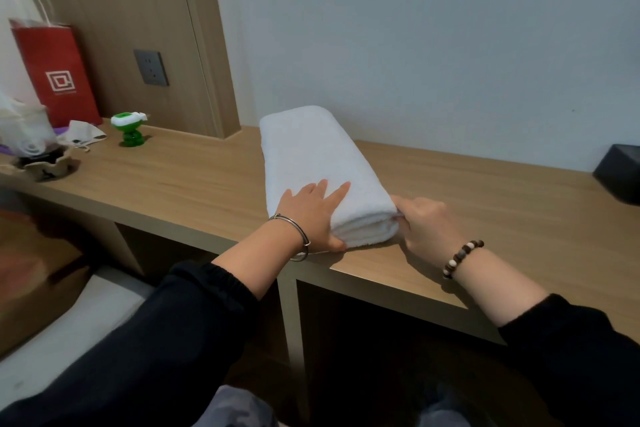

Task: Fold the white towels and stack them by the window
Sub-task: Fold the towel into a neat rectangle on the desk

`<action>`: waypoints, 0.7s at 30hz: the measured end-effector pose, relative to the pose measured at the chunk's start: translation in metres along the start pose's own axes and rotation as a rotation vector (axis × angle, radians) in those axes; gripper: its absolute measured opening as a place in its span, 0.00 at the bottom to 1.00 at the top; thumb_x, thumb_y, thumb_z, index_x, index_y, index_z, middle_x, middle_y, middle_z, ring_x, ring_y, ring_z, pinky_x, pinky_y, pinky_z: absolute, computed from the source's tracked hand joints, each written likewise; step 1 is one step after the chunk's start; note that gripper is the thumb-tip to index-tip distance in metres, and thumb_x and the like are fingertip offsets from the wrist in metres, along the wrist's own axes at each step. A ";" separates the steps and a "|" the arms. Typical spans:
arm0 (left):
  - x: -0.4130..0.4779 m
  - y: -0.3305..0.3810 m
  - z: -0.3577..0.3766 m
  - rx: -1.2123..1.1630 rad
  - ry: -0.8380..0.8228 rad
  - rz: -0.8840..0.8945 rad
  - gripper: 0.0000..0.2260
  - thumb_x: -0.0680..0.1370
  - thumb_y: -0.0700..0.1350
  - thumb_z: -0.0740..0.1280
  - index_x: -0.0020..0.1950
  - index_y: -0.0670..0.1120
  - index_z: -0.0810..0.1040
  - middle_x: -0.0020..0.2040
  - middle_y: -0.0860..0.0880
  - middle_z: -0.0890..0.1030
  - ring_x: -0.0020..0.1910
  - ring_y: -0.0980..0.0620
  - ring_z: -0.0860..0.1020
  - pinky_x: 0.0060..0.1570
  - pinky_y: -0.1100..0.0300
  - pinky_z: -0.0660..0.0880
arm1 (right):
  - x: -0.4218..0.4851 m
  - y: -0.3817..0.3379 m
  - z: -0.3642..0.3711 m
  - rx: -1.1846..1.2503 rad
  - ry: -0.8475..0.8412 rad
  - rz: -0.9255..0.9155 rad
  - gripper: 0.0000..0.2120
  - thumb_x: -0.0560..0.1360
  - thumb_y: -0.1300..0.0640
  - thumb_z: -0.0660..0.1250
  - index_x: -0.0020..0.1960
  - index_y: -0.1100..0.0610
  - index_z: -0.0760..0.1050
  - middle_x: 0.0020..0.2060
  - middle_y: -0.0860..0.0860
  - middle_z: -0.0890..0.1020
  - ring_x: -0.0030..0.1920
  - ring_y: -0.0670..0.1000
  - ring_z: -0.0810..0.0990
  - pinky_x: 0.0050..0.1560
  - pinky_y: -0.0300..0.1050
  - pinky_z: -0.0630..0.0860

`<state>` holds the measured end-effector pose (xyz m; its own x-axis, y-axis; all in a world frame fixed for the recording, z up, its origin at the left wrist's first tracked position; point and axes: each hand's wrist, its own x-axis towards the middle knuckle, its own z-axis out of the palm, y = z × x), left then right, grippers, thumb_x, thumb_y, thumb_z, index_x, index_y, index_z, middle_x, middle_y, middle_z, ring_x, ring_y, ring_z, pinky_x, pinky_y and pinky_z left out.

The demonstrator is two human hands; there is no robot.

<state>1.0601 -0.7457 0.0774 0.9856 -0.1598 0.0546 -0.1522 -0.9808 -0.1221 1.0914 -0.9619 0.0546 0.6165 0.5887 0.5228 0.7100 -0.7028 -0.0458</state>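
Note:
A folded white towel (318, 163) lies lengthwise on the wooden desk (180, 184), its near end at the desk's front edge. My left hand (310, 215) rests on the towel's near left corner, fingers spread on top and thumb against the front fold. My right hand (424, 224) touches the near right corner, with its fingertips pinching the towel's folded layers. No window shows in the head view.
At the desk's left end stand a red paper bag (57, 74), a green toy figure (130, 128), crumpled tissue (85, 132) and a cluttered dish (45, 166). A dark box (620, 173) sits at the right edge. A wall socket (151, 67) is behind.

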 end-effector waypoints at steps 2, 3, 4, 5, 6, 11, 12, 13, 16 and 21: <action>0.000 0.000 -0.001 -0.005 0.002 0.000 0.47 0.70 0.67 0.66 0.77 0.56 0.38 0.78 0.45 0.48 0.76 0.46 0.53 0.71 0.42 0.56 | 0.001 -0.002 -0.003 0.077 -0.053 0.065 0.16 0.70 0.70 0.70 0.57 0.60 0.79 0.36 0.53 0.82 0.35 0.55 0.80 0.34 0.39 0.65; 0.000 0.000 0.000 0.000 0.003 -0.001 0.47 0.70 0.67 0.65 0.77 0.56 0.38 0.78 0.45 0.48 0.76 0.46 0.53 0.70 0.42 0.56 | 0.004 -0.003 -0.011 0.168 -0.094 0.157 0.16 0.73 0.68 0.67 0.58 0.56 0.79 0.40 0.50 0.83 0.39 0.52 0.80 0.38 0.39 0.68; 0.000 0.001 0.000 0.008 0.008 -0.002 0.47 0.70 0.66 0.65 0.77 0.56 0.38 0.78 0.45 0.49 0.76 0.45 0.53 0.70 0.42 0.56 | 0.007 -0.002 -0.018 0.315 -0.162 0.276 0.15 0.75 0.66 0.64 0.58 0.54 0.80 0.43 0.46 0.82 0.42 0.48 0.80 0.40 0.39 0.71; 0.001 0.002 0.001 0.016 0.016 -0.004 0.47 0.70 0.66 0.65 0.77 0.55 0.38 0.78 0.45 0.49 0.76 0.45 0.53 0.70 0.43 0.57 | 0.013 -0.001 -0.025 0.466 -0.224 0.401 0.14 0.76 0.66 0.63 0.57 0.53 0.80 0.45 0.45 0.83 0.44 0.46 0.80 0.43 0.38 0.73; 0.001 0.002 0.002 0.021 0.025 -0.005 0.47 0.70 0.66 0.65 0.77 0.55 0.39 0.78 0.44 0.49 0.75 0.45 0.54 0.70 0.43 0.58 | 0.023 0.004 -0.028 0.598 -0.254 0.544 0.14 0.77 0.65 0.61 0.57 0.54 0.80 0.46 0.47 0.83 0.43 0.45 0.80 0.44 0.38 0.74; 0.002 0.005 0.003 0.040 0.043 -0.014 0.47 0.70 0.67 0.65 0.77 0.54 0.39 0.78 0.44 0.50 0.75 0.45 0.55 0.69 0.44 0.59 | 0.086 0.000 -0.018 0.818 -0.471 0.991 0.18 0.79 0.43 0.51 0.50 0.56 0.71 0.40 0.55 0.76 0.35 0.52 0.73 0.45 0.47 0.73; 0.002 0.006 0.003 0.039 0.041 -0.016 0.47 0.70 0.67 0.65 0.77 0.54 0.39 0.78 0.44 0.50 0.75 0.45 0.55 0.69 0.44 0.59 | 0.097 -0.008 -0.013 0.776 -0.528 0.956 0.20 0.79 0.41 0.49 0.49 0.55 0.71 0.42 0.54 0.76 0.38 0.52 0.73 0.47 0.47 0.72; 0.003 0.006 0.003 0.037 0.037 -0.017 0.47 0.70 0.67 0.65 0.77 0.54 0.39 0.78 0.44 0.50 0.75 0.45 0.55 0.69 0.43 0.58 | 0.104 -0.016 -0.009 0.710 -0.551 0.918 0.22 0.79 0.40 0.49 0.52 0.56 0.72 0.45 0.54 0.76 0.41 0.53 0.74 0.48 0.46 0.71; 0.004 0.004 0.004 0.035 0.027 -0.012 0.47 0.70 0.67 0.65 0.78 0.53 0.40 0.78 0.44 0.50 0.75 0.45 0.54 0.70 0.43 0.58 | 0.108 -0.021 0.003 0.579 -0.535 0.899 0.29 0.76 0.36 0.53 0.65 0.57 0.69 0.55 0.56 0.77 0.50 0.56 0.75 0.52 0.47 0.71; 0.004 0.004 0.000 -0.013 0.034 0.027 0.46 0.71 0.65 0.65 0.78 0.48 0.44 0.78 0.45 0.51 0.75 0.46 0.55 0.71 0.45 0.58 | 0.096 -0.006 0.011 0.610 -0.514 0.928 0.36 0.75 0.33 0.56 0.69 0.59 0.68 0.63 0.57 0.76 0.52 0.56 0.74 0.53 0.47 0.68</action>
<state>1.0631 -0.7507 0.0776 0.9781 -0.1898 0.0852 -0.1800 -0.9774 -0.1113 1.1503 -0.8962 0.0957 0.9382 0.1500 -0.3118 -0.1131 -0.7186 -0.6861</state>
